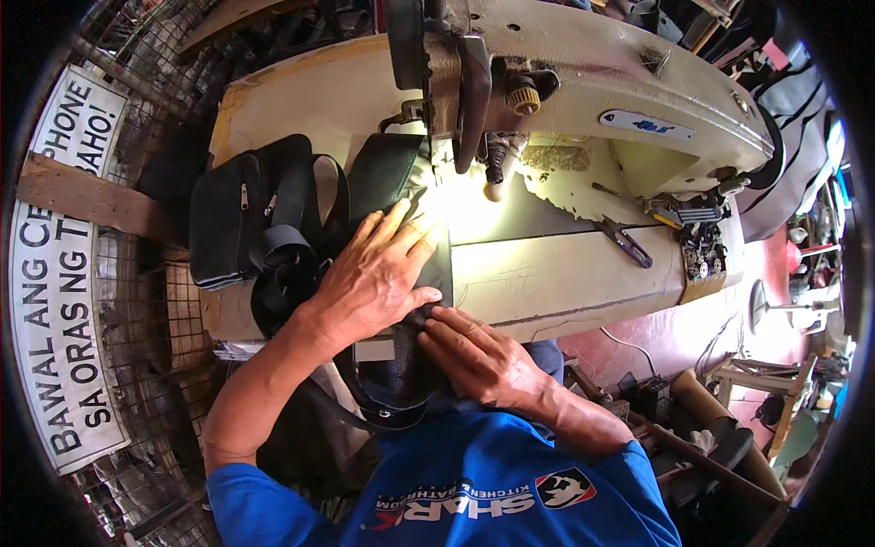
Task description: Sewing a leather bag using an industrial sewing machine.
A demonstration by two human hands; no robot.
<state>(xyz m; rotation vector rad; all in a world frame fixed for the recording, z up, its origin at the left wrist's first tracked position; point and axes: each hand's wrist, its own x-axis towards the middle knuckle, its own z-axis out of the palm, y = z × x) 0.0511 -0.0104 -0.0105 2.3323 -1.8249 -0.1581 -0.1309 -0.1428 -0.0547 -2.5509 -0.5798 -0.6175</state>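
Note:
My left hand [365, 273] lies flat, fingers stretched out, on black leather-like material [387, 169] beside the brightly lit needle area of a beige sewing machine [583, 68]. Close below it, toward me, my right hand [488, 360] has its fingers together on the edge of a black leather piece [410, 365] that hangs over the table's front edge; its thumb is hidden. A loop of black strap [383, 417] dangles under my hands. Left of my left hand sits a black zippered bag [223, 219]. Glare hides the needle and the stitching spot.
Thread snips [626, 244] lie on the pale machine table [538, 287], right of the needle. Small metal parts [702, 260] crowd its right end. A wire mesh wall [178, 319] with a white sign [68, 273] stands at the left. A rolled brown sheet [702, 397] leans at lower right.

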